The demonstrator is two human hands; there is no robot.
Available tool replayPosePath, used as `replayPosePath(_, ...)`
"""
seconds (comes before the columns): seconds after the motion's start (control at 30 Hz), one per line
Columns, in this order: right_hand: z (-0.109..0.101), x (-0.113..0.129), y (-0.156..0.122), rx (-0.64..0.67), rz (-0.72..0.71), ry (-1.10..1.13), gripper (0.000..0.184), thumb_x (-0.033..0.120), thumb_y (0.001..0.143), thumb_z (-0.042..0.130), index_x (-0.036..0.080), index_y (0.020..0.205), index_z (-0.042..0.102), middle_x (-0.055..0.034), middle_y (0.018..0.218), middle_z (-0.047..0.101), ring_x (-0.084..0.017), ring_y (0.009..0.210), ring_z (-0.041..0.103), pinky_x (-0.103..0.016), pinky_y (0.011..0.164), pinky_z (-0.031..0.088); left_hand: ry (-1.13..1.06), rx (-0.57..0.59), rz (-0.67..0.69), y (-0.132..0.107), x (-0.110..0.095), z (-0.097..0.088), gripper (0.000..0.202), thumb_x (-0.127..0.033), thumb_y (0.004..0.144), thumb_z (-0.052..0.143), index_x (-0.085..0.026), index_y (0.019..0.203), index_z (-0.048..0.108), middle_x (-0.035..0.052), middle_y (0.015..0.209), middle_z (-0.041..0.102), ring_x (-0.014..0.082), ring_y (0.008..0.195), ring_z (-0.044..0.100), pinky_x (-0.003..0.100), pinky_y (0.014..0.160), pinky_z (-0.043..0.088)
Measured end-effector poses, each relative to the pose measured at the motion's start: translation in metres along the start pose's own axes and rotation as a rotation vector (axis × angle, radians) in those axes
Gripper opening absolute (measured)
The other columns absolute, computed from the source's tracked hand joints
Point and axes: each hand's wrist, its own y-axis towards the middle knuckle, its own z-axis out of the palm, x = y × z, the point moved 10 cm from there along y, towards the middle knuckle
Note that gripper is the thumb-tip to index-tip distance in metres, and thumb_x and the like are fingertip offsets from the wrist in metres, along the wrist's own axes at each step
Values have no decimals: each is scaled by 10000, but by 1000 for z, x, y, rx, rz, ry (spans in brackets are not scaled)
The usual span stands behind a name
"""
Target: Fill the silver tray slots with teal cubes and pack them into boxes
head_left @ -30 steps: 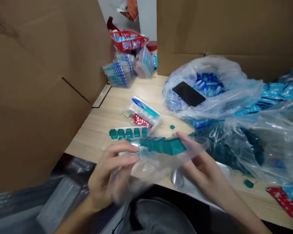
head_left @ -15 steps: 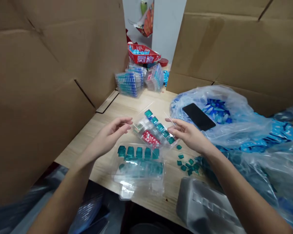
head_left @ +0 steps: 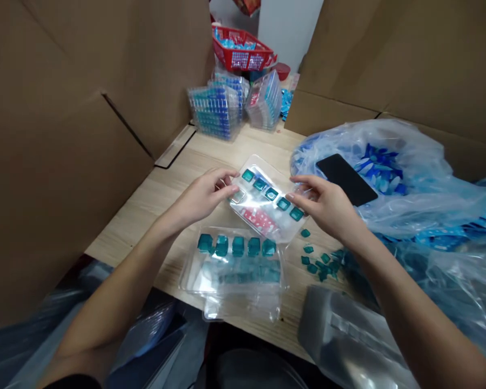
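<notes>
My left hand [head_left: 204, 195] and my right hand [head_left: 328, 205] each grip an end of a clear plastic blister tray [head_left: 267, 208] held just above the wooden table [head_left: 162, 200]. A row of teal square pieces and a red packet lie in that tray. Below it on the table rests a second clear tray [head_left: 235, 267] with a row of teal pieces along its far edge. Several loose teal pieces [head_left: 318, 262] are scattered beside my right wrist.
Stacks of filled clear trays [head_left: 218, 111] and a red basket [head_left: 243, 51] stand at the back. A plastic bag of blue packets [head_left: 389, 178] with a black phone [head_left: 346, 178] on it lies right. Cardboard walls [head_left: 65, 135] enclose the table. A grey bag [head_left: 348, 346] sits front right.
Both hands have closed on the ends of the tray with the teal row and red packet. The second tray now lies on the table; a second ago it was in my hands.
</notes>
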Motion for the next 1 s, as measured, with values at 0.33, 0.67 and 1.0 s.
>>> replayPosePath(0.33,35,-40,-45,241,418,328,447,298,911,602,109,1303,499,12,590,635,-160,454,615,-292,474,525,95,55,-1,-3,1,-1,395,-386,867,561,-139,1159,657,73,988,667,188,862,605,322,804,490)
replayPosePath(0.67,17,-47,-6,-34,224,-51,369,240,888,612,112,1233,578,-22,647,645,-201,570,643,-377,667,525,149,-103,-30,1,19,7,357,-316,863,572,-104,1144,633,115,1050,638,205,890,607,373,864,510)
replayPosePath(1.0,16,-38,-40,-26,278,-323,342,397,922,523,131,1137,527,-95,750,666,-279,672,631,-350,601,397,96,-176,-70,-5,20,10,267,-322,837,587,-155,1043,619,89,1063,607,182,853,600,351,830,507)
